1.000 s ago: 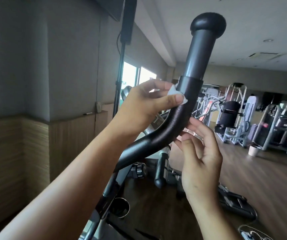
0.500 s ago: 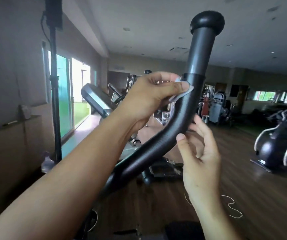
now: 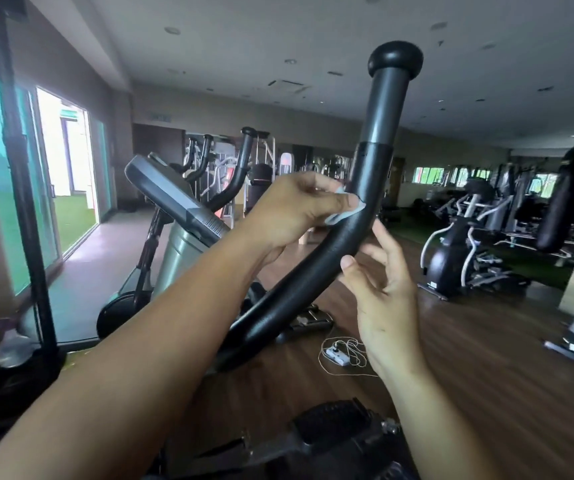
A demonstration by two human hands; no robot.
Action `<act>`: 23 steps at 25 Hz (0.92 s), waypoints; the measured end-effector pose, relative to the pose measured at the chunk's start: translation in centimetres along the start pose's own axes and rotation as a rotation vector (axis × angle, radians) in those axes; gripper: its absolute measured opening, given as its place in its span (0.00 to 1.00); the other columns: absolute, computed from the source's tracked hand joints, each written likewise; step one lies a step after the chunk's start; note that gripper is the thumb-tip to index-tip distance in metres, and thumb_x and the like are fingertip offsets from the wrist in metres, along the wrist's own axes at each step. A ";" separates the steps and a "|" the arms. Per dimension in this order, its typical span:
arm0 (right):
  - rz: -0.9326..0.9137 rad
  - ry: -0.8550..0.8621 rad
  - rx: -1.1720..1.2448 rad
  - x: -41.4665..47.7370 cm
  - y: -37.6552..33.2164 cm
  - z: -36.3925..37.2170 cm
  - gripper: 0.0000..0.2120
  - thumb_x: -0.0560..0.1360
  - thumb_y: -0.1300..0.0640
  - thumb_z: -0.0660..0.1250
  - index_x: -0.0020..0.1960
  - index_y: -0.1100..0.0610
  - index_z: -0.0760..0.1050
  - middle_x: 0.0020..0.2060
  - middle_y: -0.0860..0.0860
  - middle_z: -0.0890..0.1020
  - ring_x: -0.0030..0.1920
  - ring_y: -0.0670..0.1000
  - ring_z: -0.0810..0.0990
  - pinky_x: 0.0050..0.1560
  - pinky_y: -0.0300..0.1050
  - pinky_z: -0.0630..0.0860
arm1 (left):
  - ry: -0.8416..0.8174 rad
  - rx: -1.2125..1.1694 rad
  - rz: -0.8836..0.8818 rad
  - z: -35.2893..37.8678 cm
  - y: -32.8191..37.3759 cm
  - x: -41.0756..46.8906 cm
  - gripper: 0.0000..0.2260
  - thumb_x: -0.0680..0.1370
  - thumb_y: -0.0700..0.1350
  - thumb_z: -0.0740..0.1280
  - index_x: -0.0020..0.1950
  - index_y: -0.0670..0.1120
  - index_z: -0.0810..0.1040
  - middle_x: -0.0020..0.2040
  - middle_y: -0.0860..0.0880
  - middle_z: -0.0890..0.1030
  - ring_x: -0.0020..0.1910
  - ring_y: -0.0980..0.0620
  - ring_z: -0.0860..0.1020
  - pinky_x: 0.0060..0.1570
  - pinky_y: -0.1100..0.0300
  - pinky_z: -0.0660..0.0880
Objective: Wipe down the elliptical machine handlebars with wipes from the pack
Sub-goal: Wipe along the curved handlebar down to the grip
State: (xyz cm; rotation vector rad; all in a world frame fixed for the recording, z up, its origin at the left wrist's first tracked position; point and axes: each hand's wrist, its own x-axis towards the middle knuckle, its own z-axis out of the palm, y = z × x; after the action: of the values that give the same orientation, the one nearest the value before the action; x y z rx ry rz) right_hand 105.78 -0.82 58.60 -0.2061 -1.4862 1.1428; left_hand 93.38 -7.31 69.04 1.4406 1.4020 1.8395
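Up at the bend of the elliptical handlebar (image 3: 316,268), the left hand (image 3: 292,209) pinches a small pale wipe (image 3: 344,216) between thumb and fingers and presses it against the left side of the black grip, a little below the collar where the grey upper tube starts. That tube rises to a rounded black end cap (image 3: 395,62). The left forearm reaches in from the lower left, wrist bent so the knuckles face the room.

The right hand (image 3: 386,292) comes up from the lower right on the other side of the bar. It holds nothing – fingers loosely spread and pointing upward, thumb tip just beside the underside of the grip, and whether it touches I cannot tell.

Half a second ago the wipe sat right at the collar – now it is lower, on the curve of the grip, and the left hand has dropped with it. The right hand has stayed much as it was, open under the bend. The view has also shifted.

Behind the left hand the machine's console (image 3: 174,199) tilts toward the bright glass doors (image 3: 67,161). On the wooden floor (image 3: 486,358), under the bar, lies a small white device with a loose cord (image 3: 339,355). Other machines (image 3: 451,261) stand well apart, toward the far right of the room.
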 end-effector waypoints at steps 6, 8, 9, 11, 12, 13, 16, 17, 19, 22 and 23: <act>0.019 0.027 -0.068 -0.4 -0.5 0.4 0.26 0.78 0.61 0.69 0.70 0.40 0.70 0.59 0.46 0.80 0.56 0.45 0.83 0.65 0.59 0.76 | -0.021 -0.028 0.036 -0.2 -0.3 0.2 0.09 0.74 0.39 0.77 0.50 0.42 0.80 0.39 0.48 0.81 0.34 0.54 0.79 0.42 0.58 0.78; 0.013 0.015 -0.067 -0.4 -0.6 0.4 0.26 0.79 0.63 0.69 0.71 0.41 0.69 0.59 0.46 0.81 0.55 0.45 0.83 0.65 0.59 0.77 | -0.106 0.050 -0.021 -1.4 -1.8 -1.1 0.08 0.74 0.39 0.76 0.50 0.42 0.81 0.43 0.46 0.83 0.39 0.53 0.82 0.46 0.60 0.79; 0.010 0.009 -0.073 -0.5 -0.6 0.4 0.26 0.79 0.62 0.68 0.71 0.41 0.69 0.59 0.46 0.81 0.56 0.45 0.83 0.65 0.58 0.77 | -0.143 0.076 -0.054 -2.2 -2.4 -1.9 0.08 0.73 0.39 0.77 0.50 0.43 0.82 0.45 0.46 0.84 0.43 0.53 0.83 0.51 0.60 0.80; 0.004 0.003 -0.089 -0.5 -0.6 0.4 0.26 0.79 0.62 0.68 0.69 0.37 0.69 0.61 0.47 0.80 0.58 0.46 0.82 0.64 0.57 0.77 | -0.166 0.096 -0.111 -3.2 -2.8 -2.4 0.08 0.72 0.40 0.77 0.49 0.45 0.82 0.45 0.46 0.84 0.44 0.54 0.82 0.55 0.62 0.79; 0.002 0.002 -0.091 -0.5 -0.6 0.5 0.26 0.79 0.61 0.69 0.68 0.35 0.69 0.61 0.47 0.80 0.59 0.47 0.82 0.65 0.57 0.77 | -0.162 0.102 -0.120 -3.3 -2.6 -2.3 0.09 0.72 0.40 0.77 0.49 0.45 0.82 0.44 0.46 0.83 0.41 0.55 0.81 0.55 0.62 0.79; 0.001 0.001 -0.091 -0.5 -0.6 0.4 0.26 0.79 0.61 0.69 0.67 0.34 0.69 0.61 0.48 0.80 0.60 0.48 0.82 0.65 0.58 0.77 | -0.155 0.106 -0.112 -3.1 -2.5 -2.0 0.09 0.72 0.40 0.78 0.49 0.45 0.82 0.43 0.46 0.83 0.39 0.56 0.80 0.55 0.61 0.79; 0.013 0.005 -0.098 -0.6 -0.4 0.4 0.27 0.79 0.59 0.69 0.67 0.31 0.69 0.61 0.49 0.80 0.62 0.50 0.80 0.66 0.59 0.75 | -0.161 0.087 -0.074 -2.3 -2.0 -1.6 0.08 0.72 0.39 0.77 0.48 0.45 0.81 0.40 0.49 0.84 0.36 0.58 0.81 0.49 0.63 0.79; 0.020 0.005 -0.098 -0.8 -0.3 0.3 0.28 0.79 0.59 0.69 0.68 0.31 0.69 0.60 0.48 0.80 0.62 0.50 0.81 0.67 0.59 0.75 | -0.165 0.083 -0.067 -2.4 -2.2 -1.8 0.08 0.72 0.39 0.77 0.48 0.45 0.81 0.41 0.49 0.85 0.38 0.58 0.82 0.49 0.64 0.79; 0.022 0.012 -0.098 -1.5 -0.2 0.6 0.29 0.78 0.60 0.70 0.70 0.34 0.68 0.60 0.47 0.80 0.60 0.49 0.82 0.66 0.58 0.75 | -0.185 0.154 -0.047 -3.4 -2.7 -2.8 0.09 0.72 0.39 0.78 0.50 0.44 0.83 0.44 0.49 0.86 0.44 0.56 0.84 0.52 0.64 0.78; 0.016 0.055 -0.052 -3.4 -0.1 1.5 0.30 0.77 0.64 0.70 0.73 0.42 0.69 0.58 0.45 0.81 0.56 0.46 0.83 0.62 0.47 0.78 | -0.257 0.330 -0.030 -6.2 -3.4 -5.3 0.11 0.71 0.42 0.79 0.51 0.43 0.84 0.51 0.46 0.87 0.55 0.50 0.84 0.61 0.55 0.77; 0.015 0.064 -0.028 -4.2 0.0 2.0 0.30 0.77 0.66 0.70 0.72 0.44 0.69 0.58 0.46 0.81 0.55 0.45 0.83 0.60 0.42 0.78 | -0.276 0.357 -0.041 -7.1 -3.7 -6.3 0.11 0.71 0.41 0.79 0.51 0.43 0.83 0.52 0.46 0.87 0.56 0.48 0.84 0.61 0.53 0.78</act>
State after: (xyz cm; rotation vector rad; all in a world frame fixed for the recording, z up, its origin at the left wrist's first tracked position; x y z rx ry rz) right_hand 105.39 -4.75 56.17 -0.2711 -1.4471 1.1176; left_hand 88.49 -14.05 63.14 1.7429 1.6549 1.3455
